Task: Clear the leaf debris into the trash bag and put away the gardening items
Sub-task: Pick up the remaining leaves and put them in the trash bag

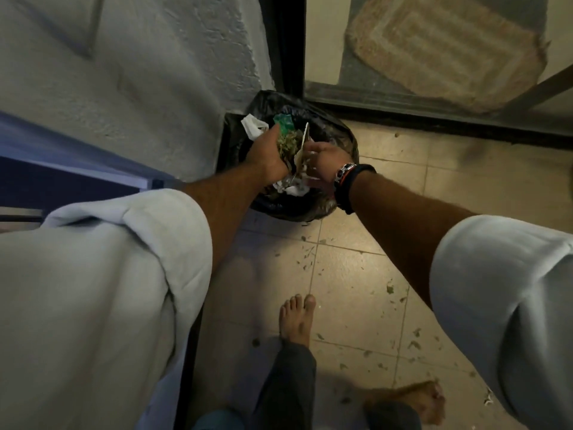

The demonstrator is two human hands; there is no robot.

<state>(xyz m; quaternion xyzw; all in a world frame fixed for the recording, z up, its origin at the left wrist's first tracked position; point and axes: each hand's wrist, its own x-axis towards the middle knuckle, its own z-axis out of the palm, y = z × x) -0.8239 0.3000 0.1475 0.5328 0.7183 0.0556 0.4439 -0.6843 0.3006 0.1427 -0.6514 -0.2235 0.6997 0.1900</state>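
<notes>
Dumping leaves: above the trash bag (338, 135), the left hand (268, 153) clutches leaf debris (286, 144), right hand (324, 161) pinching a card (302, 144). Next, let go; floor scraps (389, 288) remain.

Two hands (269, 153) (322, 162), one trash bag (338, 131), one doormat (446, 54), two bare feet (296, 318) (418, 401)

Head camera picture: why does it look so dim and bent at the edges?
Head view: a warm pool of light falls on the floor tiles beside the trash bag, while the corners stay dark; the wide lens bulges the sleeves and curves the door frame; the doormat behind glass looks soft and blurred.
</notes>
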